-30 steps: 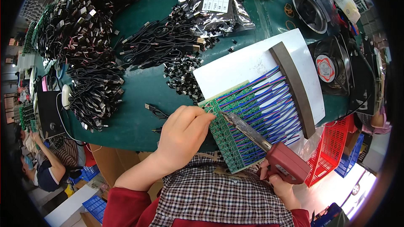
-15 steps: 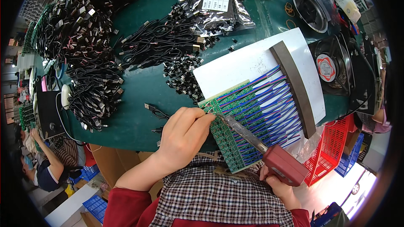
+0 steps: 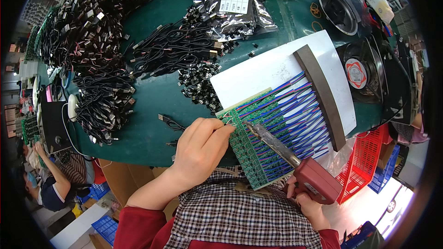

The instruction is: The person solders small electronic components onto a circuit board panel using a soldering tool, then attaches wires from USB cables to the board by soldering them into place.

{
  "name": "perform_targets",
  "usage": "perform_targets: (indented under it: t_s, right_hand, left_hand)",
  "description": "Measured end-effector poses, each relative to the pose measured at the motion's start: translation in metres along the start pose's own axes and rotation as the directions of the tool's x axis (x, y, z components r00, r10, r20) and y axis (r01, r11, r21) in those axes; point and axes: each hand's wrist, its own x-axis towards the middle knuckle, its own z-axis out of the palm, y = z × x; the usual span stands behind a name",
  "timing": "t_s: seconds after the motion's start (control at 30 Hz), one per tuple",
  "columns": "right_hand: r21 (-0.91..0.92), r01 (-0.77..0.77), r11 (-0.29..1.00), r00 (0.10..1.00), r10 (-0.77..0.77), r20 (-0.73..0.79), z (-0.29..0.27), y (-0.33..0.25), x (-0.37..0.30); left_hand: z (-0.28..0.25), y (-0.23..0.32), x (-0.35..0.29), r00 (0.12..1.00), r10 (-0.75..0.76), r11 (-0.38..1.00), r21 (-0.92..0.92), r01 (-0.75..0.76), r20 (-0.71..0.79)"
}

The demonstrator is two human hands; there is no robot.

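Observation:
My left hand (image 3: 199, 150) is pinched closed at the left edge of a green circuit board panel (image 3: 244, 159). Thin pale and reddish wires (image 3: 227, 117) show at its fingertips; what the pinch holds is hidden. My right hand (image 3: 308, 206) is wrapped round the handle of a dark red soldering gun (image 3: 318, 180), partly behind its body. The gun's long metal barrel (image 3: 274, 145) slants over the panel, its tip just right of my left fingertips. Rows of blue and red wires (image 3: 295, 115) run from the panel to a brown bar (image 3: 323, 99) on a white board (image 3: 258, 76).
Black USB cables (image 3: 101, 46) are heaped at the left, with a smaller bundle (image 3: 173, 50) and small black connectors (image 3: 200, 83) beside the white board. A plastic bag (image 3: 235, 11) lies behind. A fan (image 3: 362, 71), metal bowl (image 3: 338, 11) and red crate (image 3: 364, 166) are at right.
The soldering gun has shifted slightly right with my right hand, and its tip has drawn away from my left fingertips. My left hand stays in nearly the same place.

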Motion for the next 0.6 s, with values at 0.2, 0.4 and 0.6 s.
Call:
perform_targets:
  t_s: [0.2,0.4,0.6]
  right_hand:
    - [0.044,0.026,0.999,0.989,-0.032,0.146,-0.008,0.0,0.0]
    - [0.157,0.012,0.988,0.964,-0.053,0.259,-0.01,0.002,0.0]
    - [-0.011,0.082,0.997,0.977,-0.078,0.196,-0.014,0.026,-0.008]
  left_hand:
    - [-0.005,0.007,0.009,0.983,-0.173,0.978,-0.108,0.178,0.058]
    - [-0.006,0.012,0.015,0.963,-0.221,0.971,-0.055,0.231,0.153]
    - [-0.007,0.012,0.016,0.964,-0.177,0.984,0.022,0.177,0.2]
